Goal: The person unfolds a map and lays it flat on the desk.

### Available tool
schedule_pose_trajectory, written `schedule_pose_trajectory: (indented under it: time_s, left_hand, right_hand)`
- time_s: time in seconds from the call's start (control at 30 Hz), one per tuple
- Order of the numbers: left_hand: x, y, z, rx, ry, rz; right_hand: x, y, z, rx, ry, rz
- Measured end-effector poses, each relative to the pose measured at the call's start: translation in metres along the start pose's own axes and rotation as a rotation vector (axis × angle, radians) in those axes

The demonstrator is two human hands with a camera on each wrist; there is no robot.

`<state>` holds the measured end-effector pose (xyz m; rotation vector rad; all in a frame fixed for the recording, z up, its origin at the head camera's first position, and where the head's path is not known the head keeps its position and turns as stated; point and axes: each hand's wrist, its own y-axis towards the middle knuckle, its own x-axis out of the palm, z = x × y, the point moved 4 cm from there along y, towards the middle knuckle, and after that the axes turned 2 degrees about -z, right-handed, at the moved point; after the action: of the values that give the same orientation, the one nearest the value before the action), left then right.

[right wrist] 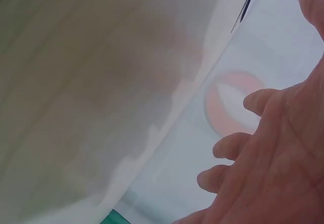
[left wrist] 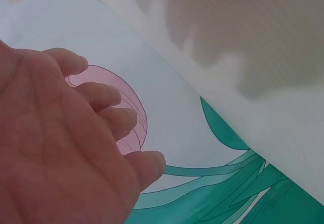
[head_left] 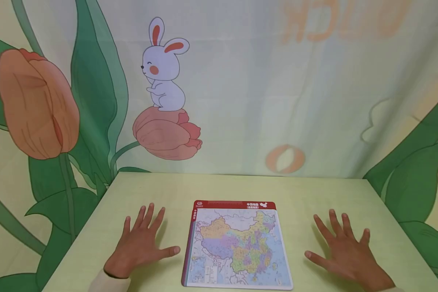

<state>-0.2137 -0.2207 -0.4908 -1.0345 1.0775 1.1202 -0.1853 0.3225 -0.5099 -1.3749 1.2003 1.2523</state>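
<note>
Left hand: the left hand (head_left: 140,242) lies flat on the table, palm down, fingers straight and spread apart, holding nothing. It rests just beside the left edge of the board, the thumb pointing toward it but not touching.
Right hand: the right hand (head_left: 344,251) lies the same way on the other side, fingers spread apart, palm down, nothing in it. It is a little farther from the board than the left one.
Map board: the flat rectangular puzzle board with a coloured map and a red top strip (head_left: 237,244) lies between the two hands, near the front edge, its long sides running away from the person. I judge it is put in the middle so that both hands can reach it equally.
Table: the pale yellow-green table top (head_left: 241,187) carries the board and both hands.
Sleeve: a cream cuff (head_left: 107,282) shows at the left wrist.
Backdrop: behind the table hangs a printed cloth with a white rabbit (head_left: 164,67) sitting on an orange tulip (head_left: 166,136), and green leaves at the sides.
</note>
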Motion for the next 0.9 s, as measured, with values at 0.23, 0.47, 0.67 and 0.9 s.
schedule_pose_trajectory:
  time_s: [0.23,0.47,0.67,0.9]
  left_hand:
    - [0.001,-0.001,0.000,-0.004,0.004,-0.023]
    - [0.005,-0.002,0.001,0.006,-0.008,-0.041]
    - [0.002,-0.006,0.006,0.021,-0.020,-0.046]
    - [0.001,-0.008,0.012,0.040,-0.093,-0.060]
  right_hand:
    - [-0.001,0.000,-0.005,-0.036,-0.017,0.009]
    - [-0.003,-0.002,-0.018,-0.078,-0.006,0.005]
    - [-0.007,-0.005,-0.025,-0.106,0.008,0.014]
    - [-0.011,-0.008,-0.039,-0.166,0.043,0.036]
